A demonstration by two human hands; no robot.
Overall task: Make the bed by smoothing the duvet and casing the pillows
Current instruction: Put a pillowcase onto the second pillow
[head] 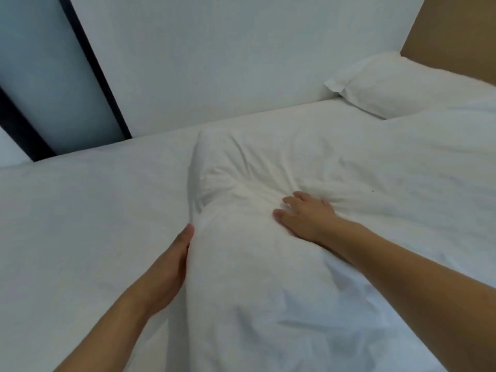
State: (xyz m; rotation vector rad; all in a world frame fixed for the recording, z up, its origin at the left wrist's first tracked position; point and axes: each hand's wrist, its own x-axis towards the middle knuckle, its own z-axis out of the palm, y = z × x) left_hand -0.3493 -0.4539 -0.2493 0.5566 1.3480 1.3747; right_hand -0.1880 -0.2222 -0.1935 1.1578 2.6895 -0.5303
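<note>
A plump white pillow [249,253] in a creased white case lies in the middle of the bed, reaching from the near edge toward the wall. My left hand [166,269] lies flat against its left side with straight fingers. My right hand [300,214] presses down on its top with spread fingers, denting the fabric. A second cased white pillow [397,84] rests at the head of the bed, far right. White duvet [429,170] covers the right part of the bed.
The smooth white sheet [80,210] spreads to the left of the pillow. A white wall [214,63] runs along the bed's far side. A dark-framed panel [67,76] stands at the far left, a tan headboard [456,30] at the top right.
</note>
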